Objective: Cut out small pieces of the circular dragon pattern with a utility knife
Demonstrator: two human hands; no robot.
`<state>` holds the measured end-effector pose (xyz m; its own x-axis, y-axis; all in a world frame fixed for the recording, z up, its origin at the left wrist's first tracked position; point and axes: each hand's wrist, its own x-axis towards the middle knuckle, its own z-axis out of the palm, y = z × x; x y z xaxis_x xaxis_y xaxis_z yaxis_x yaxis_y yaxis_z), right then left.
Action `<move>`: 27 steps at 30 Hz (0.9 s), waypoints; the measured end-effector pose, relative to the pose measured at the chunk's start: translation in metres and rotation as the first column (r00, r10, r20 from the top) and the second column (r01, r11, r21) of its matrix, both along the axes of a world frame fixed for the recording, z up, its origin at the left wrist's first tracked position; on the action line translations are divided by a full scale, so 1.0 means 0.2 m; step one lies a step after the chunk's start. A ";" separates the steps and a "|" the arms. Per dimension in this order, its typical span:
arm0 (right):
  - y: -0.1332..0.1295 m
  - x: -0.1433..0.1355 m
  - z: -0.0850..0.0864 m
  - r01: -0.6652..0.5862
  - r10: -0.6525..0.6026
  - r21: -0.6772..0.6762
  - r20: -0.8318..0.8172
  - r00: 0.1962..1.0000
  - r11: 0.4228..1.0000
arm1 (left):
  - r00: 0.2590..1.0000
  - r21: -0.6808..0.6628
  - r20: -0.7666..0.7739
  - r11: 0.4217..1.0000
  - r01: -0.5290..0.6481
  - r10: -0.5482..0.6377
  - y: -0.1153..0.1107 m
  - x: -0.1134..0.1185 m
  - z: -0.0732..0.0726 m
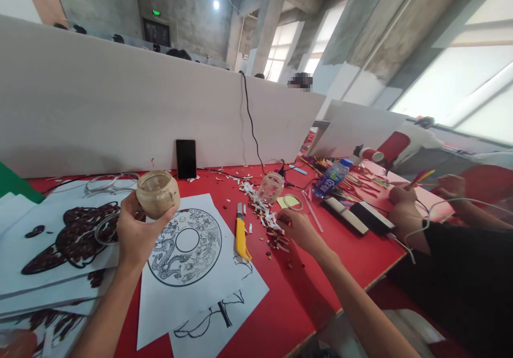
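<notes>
My left hand (138, 230) is wrapped around a small round beige pot (158, 196), its wide mouth facing up. My right hand (298, 230) hovers at the pile of white paper scraps (264, 216), fingers bent and slightly apart, with no held thing visible. Just beyond those fingers lies a ring-shaped roll of tape (293, 203) near a yellow paper. A clear plastic jar (270, 188) leans among the scraps. Between my hands lie a yellow utility knife (241, 235) and a printed sheet with a round dragon design (188, 251).
A dark phone (186, 159) leans against the white partition (120, 101). Left, sheets (72, 235) carry dark brown pieces within drawn outlines. A blue-capped bottle (332, 179), two slim cases (344, 215) and tools stand to the right. Another person's hands (404, 195) are farther right.
</notes>
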<state>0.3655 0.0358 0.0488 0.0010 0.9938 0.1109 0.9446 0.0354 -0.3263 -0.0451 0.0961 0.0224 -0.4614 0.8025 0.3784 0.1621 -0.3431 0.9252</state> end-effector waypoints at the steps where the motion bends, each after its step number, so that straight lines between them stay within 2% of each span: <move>1: -0.01 -0.02 0.00 -0.021 0.021 -0.011 -0.003 1.000 1.000 | 1.000 -0.001 -0.006 1.000 0.005 -0.005 0.00 0.00 0.00; 5: -0.04 -0.10 -0.04 -0.096 0.097 -0.057 0.007 0.995 0.994 | 0.999 -0.009 -0.030 1.000 0.018 -0.018 0.00 0.00 -0.01; 10: -0.01 -0.11 -0.07 -0.103 0.107 -0.091 0.037 0.994 0.991 | 0.999 0.005 -0.020 0.999 0.033 -0.033 0.01 0.00 -0.01; 17: 0.04 -0.13 0.04 -0.112 0.115 -0.084 0.028 0.993 0.990 | 1.000 0.006 -0.016 1.000 0.020 -0.019 0.01 -0.01 -0.01; 21: 0.16 -0.34 0.07 -0.143 0.143 -0.043 -0.016 0.990 0.989 | 1.000 0.008 0.001 1.000 0.018 -0.018 0.01 0.00 -0.01; 25: 0.36 -0.62 0.00 -0.202 0.200 -0.044 -0.046 0.979 0.978 | 1.000 0.017 0.005 0.999 0.027 -0.027 0.01 0.00 -0.01; 27: 0.41 -0.69 -0.03 -0.192 0.191 -0.029 -0.052 0.980 0.981 | 1.000 0.011 0.002 1.000 0.027 -0.027 0.01 0.00 -0.01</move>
